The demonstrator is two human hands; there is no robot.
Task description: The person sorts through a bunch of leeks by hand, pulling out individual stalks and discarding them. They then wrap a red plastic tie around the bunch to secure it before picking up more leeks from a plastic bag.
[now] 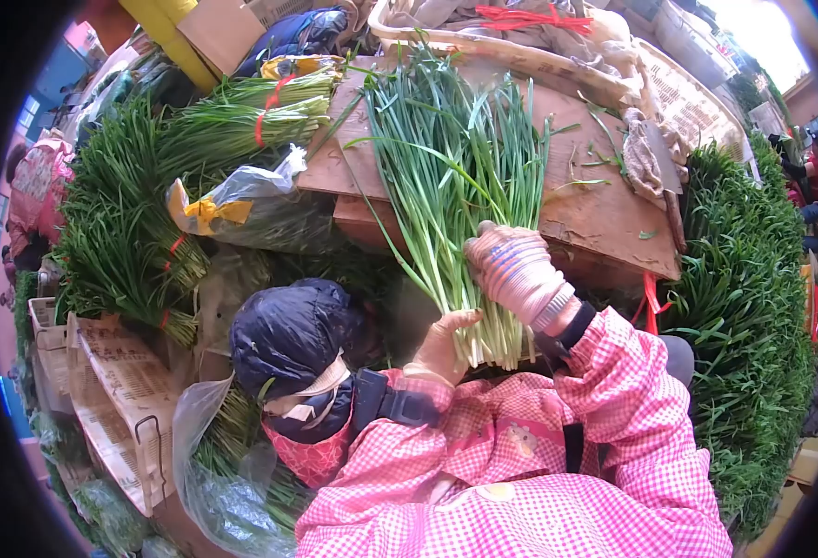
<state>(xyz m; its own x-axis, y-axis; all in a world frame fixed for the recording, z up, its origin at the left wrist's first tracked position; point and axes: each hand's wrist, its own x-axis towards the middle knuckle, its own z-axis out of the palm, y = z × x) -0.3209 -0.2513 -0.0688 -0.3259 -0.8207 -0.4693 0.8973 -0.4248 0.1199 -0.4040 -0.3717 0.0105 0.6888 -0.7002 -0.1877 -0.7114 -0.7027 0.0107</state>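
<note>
A large loose bunch of garlic chives (455,177) lies on a brown board, its green leaves pointing away and its pale cut ends toward my lap. Low on the left side of the stems, my left hand (441,346) is closed around them, its thumb across the front. My right hand (518,272), in a striped knit glove, is closed on the stems a little higher on the right. The fingertips of both hands are partly hidden among the stalks. Pink checked sleeves (627,377) cover my arms.
The board (581,219) carries scattered leaf scraps. Bundles with red ties (265,116) are heaped at left, beside a plastic bag (269,209). More greens (739,344) are piled at right. Red ties (651,302) hang by the board; a cloth-filled basket (511,56) stands behind. People are at both edges.
</note>
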